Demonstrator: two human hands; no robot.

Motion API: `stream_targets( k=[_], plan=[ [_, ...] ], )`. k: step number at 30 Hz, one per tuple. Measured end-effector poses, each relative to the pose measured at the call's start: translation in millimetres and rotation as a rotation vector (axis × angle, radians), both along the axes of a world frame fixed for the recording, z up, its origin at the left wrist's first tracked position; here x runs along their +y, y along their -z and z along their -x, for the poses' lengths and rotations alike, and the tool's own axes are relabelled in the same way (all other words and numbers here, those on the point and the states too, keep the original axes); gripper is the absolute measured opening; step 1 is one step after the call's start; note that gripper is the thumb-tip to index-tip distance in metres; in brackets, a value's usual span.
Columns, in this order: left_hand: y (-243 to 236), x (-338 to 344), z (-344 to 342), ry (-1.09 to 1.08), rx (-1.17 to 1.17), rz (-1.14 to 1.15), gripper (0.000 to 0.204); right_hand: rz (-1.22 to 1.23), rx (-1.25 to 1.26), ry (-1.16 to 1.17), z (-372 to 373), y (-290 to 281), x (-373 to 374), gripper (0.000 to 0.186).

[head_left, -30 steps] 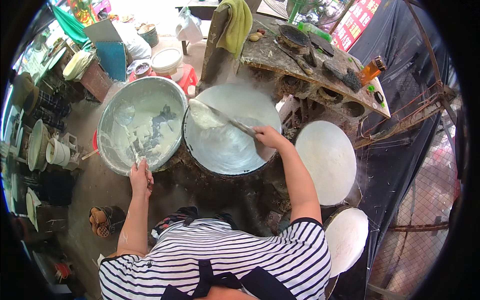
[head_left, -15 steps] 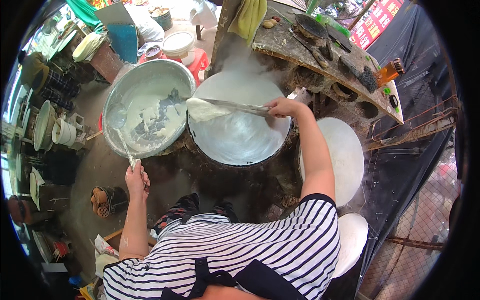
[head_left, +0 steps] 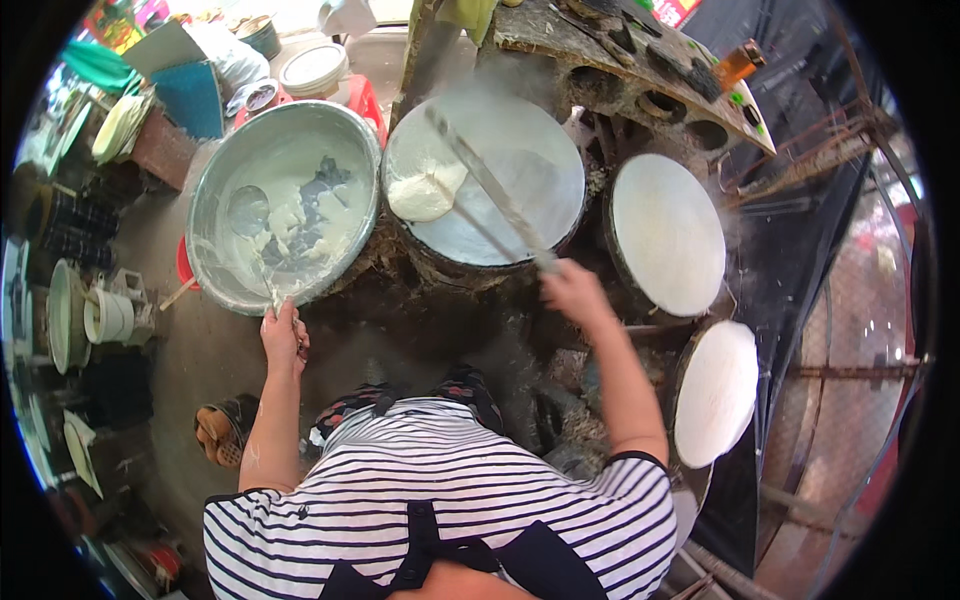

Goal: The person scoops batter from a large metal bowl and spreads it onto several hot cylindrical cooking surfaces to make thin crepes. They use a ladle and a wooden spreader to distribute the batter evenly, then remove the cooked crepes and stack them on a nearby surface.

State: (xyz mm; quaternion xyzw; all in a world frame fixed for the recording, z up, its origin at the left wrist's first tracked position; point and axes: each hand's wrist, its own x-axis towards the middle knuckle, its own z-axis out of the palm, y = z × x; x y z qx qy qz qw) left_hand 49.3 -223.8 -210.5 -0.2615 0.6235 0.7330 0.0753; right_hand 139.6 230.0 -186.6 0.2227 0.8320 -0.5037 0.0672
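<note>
My left hand (head_left: pixel 285 342) is closed around the handle of a ladle (head_left: pixel 248 210), whose round bowl rests in the pale batter. That batter coats a large metal basin (head_left: pixel 362 140) at the left. My right hand (head_left: pixel 577 298) grips one end of a long flat scraper (head_left: pixel 490 185), slightly blurred, near the front edge of a round pan (head_left: pixel 545 175). The blade slants away to the left above the pan. A soft white lump of batter (head_left: pixel 425 195) lies at the pan's left side, beside the blade; whether they touch, I cannot tell. Steam rises at the far rim.
Two more round pans, one upper (head_left: pixel 668 235) and one lower (head_left: pixel 716 395), stand to the right with pale surfaces. Beyond the steaming pan is a worn wooden board (head_left: pixel 540 35) with tools and an orange bottle (head_left: pixel 738 65). A white bucket (head_left: pixel 313 68) stands behind the basin.
My right hand has come nearer to me, swinging the scraper from lying crosswise to pointing away. The batter lump now lies in the pan. My left hand keeps the ladle; the view has shifted.
</note>
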Motion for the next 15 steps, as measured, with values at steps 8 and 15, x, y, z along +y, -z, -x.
stream_targets(
  k=[8,15],
  plan=[
    [-7.0,-54.8,14.5,0.120,0.002,-0.027,0.020,0.994,0.199,0.472,91.4,59.4,-287.3,0.019],
    [5.5,-96.5,15.2,0.180,0.004,-0.033,0.019,0.917,0.284,0.675,47.8,43.7,-305.0,0.033]
  ],
)
